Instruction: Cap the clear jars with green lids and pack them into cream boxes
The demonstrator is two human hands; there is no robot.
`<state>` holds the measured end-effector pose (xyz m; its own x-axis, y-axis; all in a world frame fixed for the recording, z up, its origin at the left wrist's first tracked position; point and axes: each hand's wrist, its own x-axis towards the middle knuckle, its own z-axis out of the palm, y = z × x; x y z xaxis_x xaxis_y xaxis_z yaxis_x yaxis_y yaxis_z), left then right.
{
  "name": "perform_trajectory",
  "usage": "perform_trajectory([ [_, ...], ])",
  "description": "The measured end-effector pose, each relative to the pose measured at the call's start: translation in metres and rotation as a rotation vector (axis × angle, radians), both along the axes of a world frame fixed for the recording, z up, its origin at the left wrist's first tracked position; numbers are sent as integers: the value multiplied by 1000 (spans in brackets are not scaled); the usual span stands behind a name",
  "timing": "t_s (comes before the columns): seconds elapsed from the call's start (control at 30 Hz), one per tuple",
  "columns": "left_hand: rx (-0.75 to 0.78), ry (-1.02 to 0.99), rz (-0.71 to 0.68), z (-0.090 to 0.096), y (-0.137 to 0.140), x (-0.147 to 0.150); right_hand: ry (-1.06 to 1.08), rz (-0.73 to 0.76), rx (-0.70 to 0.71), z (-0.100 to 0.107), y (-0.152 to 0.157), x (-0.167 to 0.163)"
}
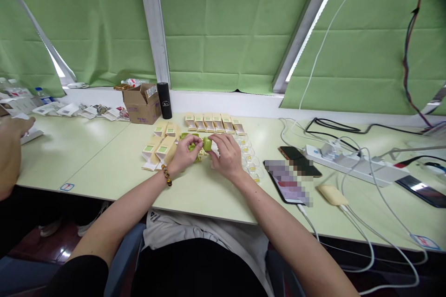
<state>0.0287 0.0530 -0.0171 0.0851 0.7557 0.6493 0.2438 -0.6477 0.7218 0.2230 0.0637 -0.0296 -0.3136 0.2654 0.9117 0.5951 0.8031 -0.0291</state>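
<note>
Above the table, my right hand (227, 155) grips a small, rounded, shiny green piece (207, 144) between thumb and fingers. The fingertips of my left hand (186, 152) are pinched together at the left side of that piece; what they hold is too small to tell. More green pieces (190, 135) lie behind and under my left hand, partly hidden by it. Left of my hands stand several cream cardboard packages (166, 147) with green squares. Clear plastic domes with yellow centres (252, 167) are lined up beside my right hand.
A row of cream packages (208, 123) stands farther back. A carton (141, 104) and a black bottle (164, 100) are near the wall. Phones (287, 183), a power strip (351, 164), a cream charger (332, 195) and loose cables occupy the right. Another person's hand (16, 134) reaches in at left.
</note>
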Motion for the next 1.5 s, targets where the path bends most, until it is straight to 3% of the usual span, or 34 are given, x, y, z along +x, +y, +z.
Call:
perform_trajectory([
  [1.33,10,3,53,-1,5,-7,37,-20,13,3,0,2],
  [1.5,73,9,107,-4,5,-8,56,-13,6,4,-2,2],
])
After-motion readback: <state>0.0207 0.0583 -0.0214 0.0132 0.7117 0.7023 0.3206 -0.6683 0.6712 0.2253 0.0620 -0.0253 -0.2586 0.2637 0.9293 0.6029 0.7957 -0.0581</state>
